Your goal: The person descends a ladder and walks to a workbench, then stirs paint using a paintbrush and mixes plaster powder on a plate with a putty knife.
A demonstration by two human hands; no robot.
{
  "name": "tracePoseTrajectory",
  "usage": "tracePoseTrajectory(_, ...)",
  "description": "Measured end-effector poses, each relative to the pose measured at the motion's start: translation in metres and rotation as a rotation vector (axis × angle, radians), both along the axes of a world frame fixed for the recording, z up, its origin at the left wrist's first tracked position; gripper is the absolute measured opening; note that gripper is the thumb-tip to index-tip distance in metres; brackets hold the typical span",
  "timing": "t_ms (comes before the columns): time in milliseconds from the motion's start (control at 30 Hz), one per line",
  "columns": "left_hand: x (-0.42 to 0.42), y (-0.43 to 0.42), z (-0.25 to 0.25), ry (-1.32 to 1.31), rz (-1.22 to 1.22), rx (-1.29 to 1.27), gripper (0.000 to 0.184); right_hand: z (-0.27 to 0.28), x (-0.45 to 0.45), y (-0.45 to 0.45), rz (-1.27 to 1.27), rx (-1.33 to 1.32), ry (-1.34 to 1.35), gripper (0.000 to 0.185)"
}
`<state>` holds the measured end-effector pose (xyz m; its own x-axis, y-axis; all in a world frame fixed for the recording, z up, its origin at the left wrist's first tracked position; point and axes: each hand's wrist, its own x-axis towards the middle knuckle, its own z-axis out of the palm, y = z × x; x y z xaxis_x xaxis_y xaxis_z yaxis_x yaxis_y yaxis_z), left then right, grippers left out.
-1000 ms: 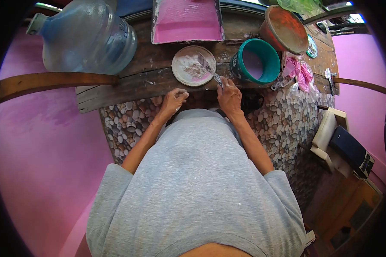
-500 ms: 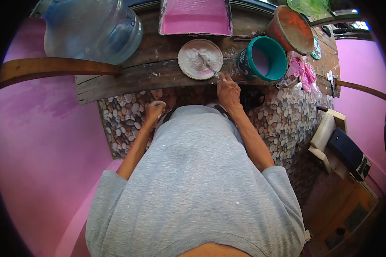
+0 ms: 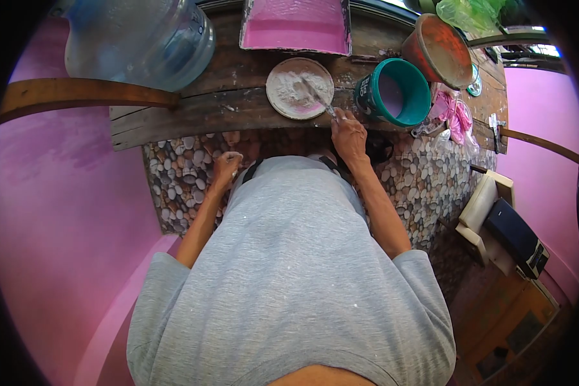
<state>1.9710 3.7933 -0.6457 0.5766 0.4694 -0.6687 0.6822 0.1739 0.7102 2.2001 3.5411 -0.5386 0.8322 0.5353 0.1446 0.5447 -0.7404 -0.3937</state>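
My right hand is closed round the handle of a slim putty knife, whose blade rests in the white paste. That paste lies on a round, shallow dish near the bench's front edge. Beside the dish, to its right, stands a teal bucket with pale pinkish liquid inside. My left hand hangs below the bench edge at my left side, fingers curled and smeared with white. Whether anything is inside those fingers is hidden.
A pink paint tray lies behind the dish on the wooden bench. At the back left is a large clear water jug. An orange-stained bucket, pink plastic and a green bag are on the right.
My right hand has shifted slightly right, drawing the putty knife's blade across the paste toward the dish's right side. The left hand has stayed almost still.
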Motion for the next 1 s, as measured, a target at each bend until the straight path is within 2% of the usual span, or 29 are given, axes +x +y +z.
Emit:
tracePoseTrajectory(133,0.002,-0.001,-0.002,0.027,0.002,-0.016,0.028,-0.002,0.005,0.006,-0.028,-0.089,0.123,0.028)
tracePoseTrajectory(233,0.001,-0.002,0.004,0.044,-0.006,-0.057,0.028,0.002,0.009,0.009,-0.041,-0.065,0.106,0.028)
tracePoseTrajectory(300,0.0,-0.006,0.005,0.017,0.018,-0.042,0.027,0.007,0.008,0.008,-0.016,0.008,0.041,0.018)
tracePoseTrajectory(500,-0.005,-0.013,-0.002,0.021,0.005,-0.029,0.025,-0.002,0.009,0.006,-0.016,-0.078,0.083,0.02)
tracePoseTrajectory(733,-0.006,-0.016,0.001,0.022,0.047,-0.023,0.028,0.002,0.012,-0.01,-0.014,0.03,0.03,0.024)
tracePoseTrajectory(833,-0.008,-0.016,-0.002,0.021,0.031,-0.016,0.028,-0.003,0.01,-0.013,0.026,-0.075,0.086,0.024)
tracePoseTrajectory(1000,-0.01,-0.014,-0.004,0.031,-0.035,0.004,0.027,0.003,0.017,-0.013,-0.071,-0.009,0.036,0.023)
